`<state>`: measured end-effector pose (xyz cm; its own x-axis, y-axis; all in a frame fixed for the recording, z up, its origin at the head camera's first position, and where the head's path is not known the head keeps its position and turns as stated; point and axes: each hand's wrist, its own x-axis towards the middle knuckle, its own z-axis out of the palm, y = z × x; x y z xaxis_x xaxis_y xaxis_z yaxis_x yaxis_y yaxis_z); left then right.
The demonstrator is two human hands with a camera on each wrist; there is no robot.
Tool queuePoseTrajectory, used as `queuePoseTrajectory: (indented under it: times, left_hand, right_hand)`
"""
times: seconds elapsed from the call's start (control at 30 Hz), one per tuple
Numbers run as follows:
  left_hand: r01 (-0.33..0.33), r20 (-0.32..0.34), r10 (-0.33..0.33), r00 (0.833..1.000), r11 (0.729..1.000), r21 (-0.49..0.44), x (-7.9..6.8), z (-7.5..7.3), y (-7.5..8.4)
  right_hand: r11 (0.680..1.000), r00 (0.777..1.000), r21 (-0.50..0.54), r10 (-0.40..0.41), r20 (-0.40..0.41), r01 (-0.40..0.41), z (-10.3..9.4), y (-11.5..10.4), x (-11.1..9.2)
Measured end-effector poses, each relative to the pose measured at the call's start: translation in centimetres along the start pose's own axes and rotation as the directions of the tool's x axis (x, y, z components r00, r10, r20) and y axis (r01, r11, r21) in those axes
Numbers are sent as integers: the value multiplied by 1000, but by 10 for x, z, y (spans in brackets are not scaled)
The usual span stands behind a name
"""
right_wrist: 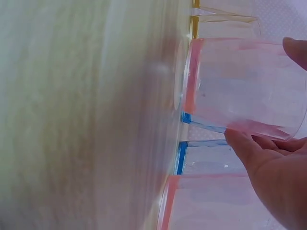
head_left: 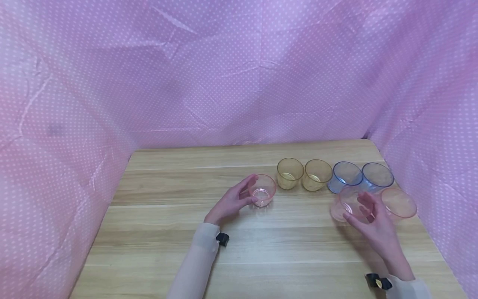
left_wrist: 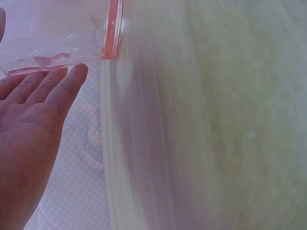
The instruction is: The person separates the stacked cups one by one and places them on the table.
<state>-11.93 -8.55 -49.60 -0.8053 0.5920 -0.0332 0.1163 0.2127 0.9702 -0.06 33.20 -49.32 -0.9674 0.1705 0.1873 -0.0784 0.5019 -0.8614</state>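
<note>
My left hand (head_left: 230, 203) holds a clear pink cup (head_left: 264, 194), thumb on its near side and fingers on its left. The cup stands upright near the middle of the table. In the left wrist view the fingertips lie along the side of this cup (left_wrist: 57, 36). At the right, my right hand (head_left: 381, 230) grips another pink cup (head_left: 340, 206) between thumb and fingers; the right wrist view shows that cup's wall (right_wrist: 240, 86) between them. A third pink cup (head_left: 401, 203) stands to the right of this hand, partly hidden by it.
Behind the pink cups, two yellow cups (head_left: 290, 172) (head_left: 317, 178) and two blue cups (head_left: 345, 176) (head_left: 379, 176) form a row. All stand on a wooden table (head_left: 179, 178). Pink dotted cloth (head_left: 224, 83) hangs at its back and sides.
</note>
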Motion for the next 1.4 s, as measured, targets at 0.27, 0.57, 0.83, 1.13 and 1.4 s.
queuePoseTrajectory:
  times: [0.27, 0.57, 0.83, 1.13, 1.4]
  left_hand:
    - [-4, -7, 4, 1000, 1000, 21, 0, 0, 1]
    - [9, -5, -9, 1000, 1000, 18, 0, 0, 2]
    - [13, -7, -13, 1000, 1000, 15, 0, 0, 2]
    - [22, -7, -22, 1000, 1000, 13, -1, 0, 3]
    - [30, -15, -30, 999, 999, 20, -1, 2, 2]
  right_hand:
    - [1000, 1000, -11, 13, 12, -13, -1, 3, -1]
    - [999, 1000, -31, -30, -2, 30, -1, 2, -1]
    - [999, 1000, -54, -5, 1, 5, -4, 1, 0]
    - [997, 999, -70, 31, 20, -30, -6, 4, 0]
    - [997, 999, -69, 34, 43, -31, -9, 1, 0]
